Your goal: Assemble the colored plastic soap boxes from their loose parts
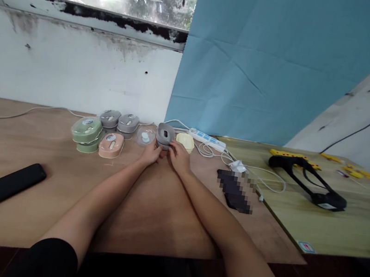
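Observation:
My left hand (152, 153) and my right hand (179, 157) reach out to the far side of the table, one on each side of a small grey plastic box (165, 133). Fingers of both hands close on its near edge, and its lid side looks tilted up with a dark oval in it. Left of it lies a clear plastic piece (145, 136) with a white oval part inside. A cream-coloured box (185, 142) sits just behind my right hand. Part of the grey box's underside is hidden by my fingers.
Wrapped green boxes (87, 130), grey boxes (128, 123) and a pink box (111, 145) stand at the left. A power strip (207, 139) with white cables lies behind. Nearby are a black case (1, 189), a pixelated dark object (233, 190) and a black headband-like frame (308, 181).

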